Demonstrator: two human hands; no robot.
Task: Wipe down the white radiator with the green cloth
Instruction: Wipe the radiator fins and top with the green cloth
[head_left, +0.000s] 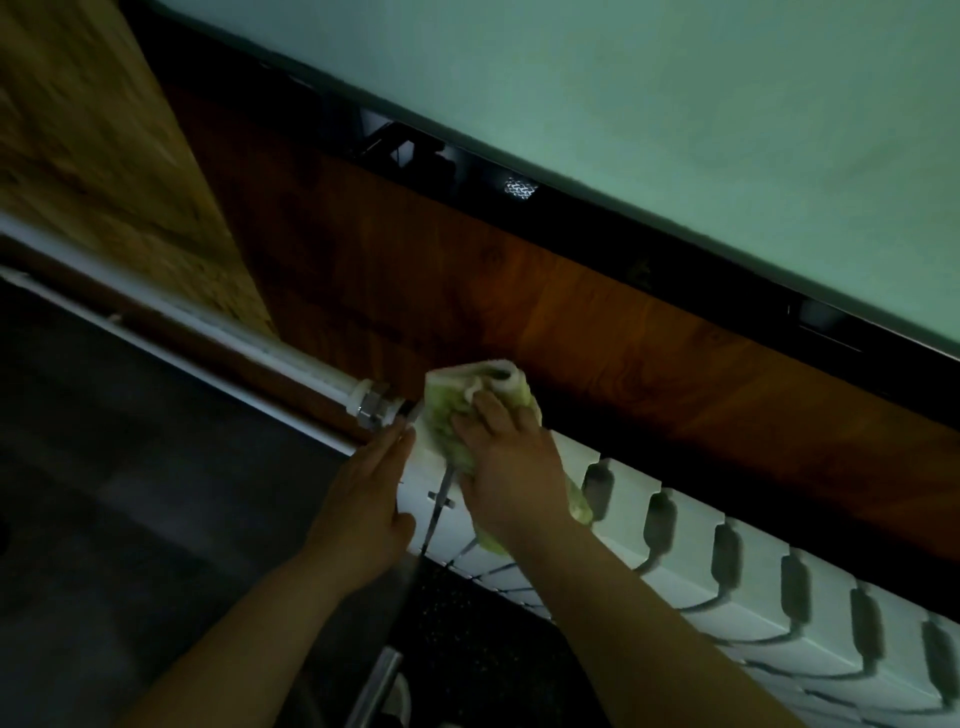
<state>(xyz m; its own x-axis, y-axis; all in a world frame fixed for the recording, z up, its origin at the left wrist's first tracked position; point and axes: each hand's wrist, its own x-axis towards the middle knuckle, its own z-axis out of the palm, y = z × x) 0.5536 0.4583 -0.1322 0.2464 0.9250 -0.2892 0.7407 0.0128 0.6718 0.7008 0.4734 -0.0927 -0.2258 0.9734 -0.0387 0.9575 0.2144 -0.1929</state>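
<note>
The white radiator (748, 566) runs from the frame's middle down to the lower right, its top a row of slotted fins. The green cloth (447, 415) lies bunched on the radiator's left end. My right hand (511, 467) lies flat on top of the cloth, fingers spread and straight, pressing it onto the radiator. Just left of it, my left hand (363, 512) rests with straight fingers against the radiator's left end face. Part of the cloth is hidden under my right hand.
A white pipe (218, 327) with a metal fitting (371, 405) runs in from the left to the radiator's end. Behind the radiator stands a dark wood panel (519, 291), topped by a pale green surface (675, 104). The floor (130, 519) is dark grey.
</note>
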